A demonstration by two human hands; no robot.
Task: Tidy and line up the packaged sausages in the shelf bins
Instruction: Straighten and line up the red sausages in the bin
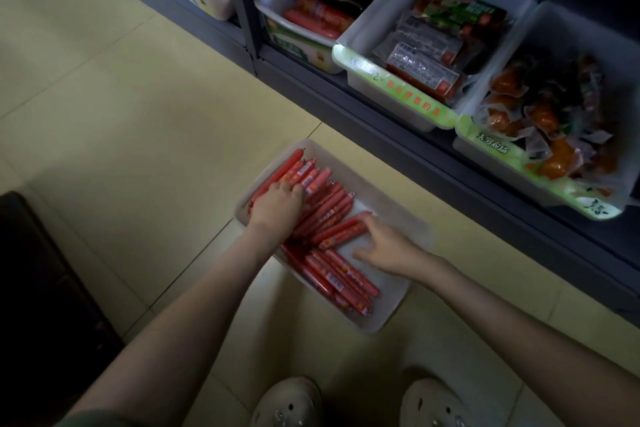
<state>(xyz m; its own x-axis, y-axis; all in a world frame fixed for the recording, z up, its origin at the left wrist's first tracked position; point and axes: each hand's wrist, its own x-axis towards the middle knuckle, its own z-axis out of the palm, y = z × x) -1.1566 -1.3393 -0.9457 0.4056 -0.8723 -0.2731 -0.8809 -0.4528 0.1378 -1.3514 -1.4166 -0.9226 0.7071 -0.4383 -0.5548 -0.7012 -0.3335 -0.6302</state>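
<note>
Head view: white bin (349, 158) on the floor below the shelf holds the red sausages (329, 215), partly aligned. Left hand (277, 208) fingers curl around the far row; right hand (391, 248) lies spread, fingertips touching 2 stray sticks. Mid-alignment; next probably nudge those in parallel.

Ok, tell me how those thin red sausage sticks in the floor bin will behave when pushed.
The red sausage sticks are round and slim, so they will probably roll sideways when nudged. Their smooth wrap looks slippery, so a bunch may slide apart. They lie straight even where piled crosswise, so they are likely fairly stiff.
</note>
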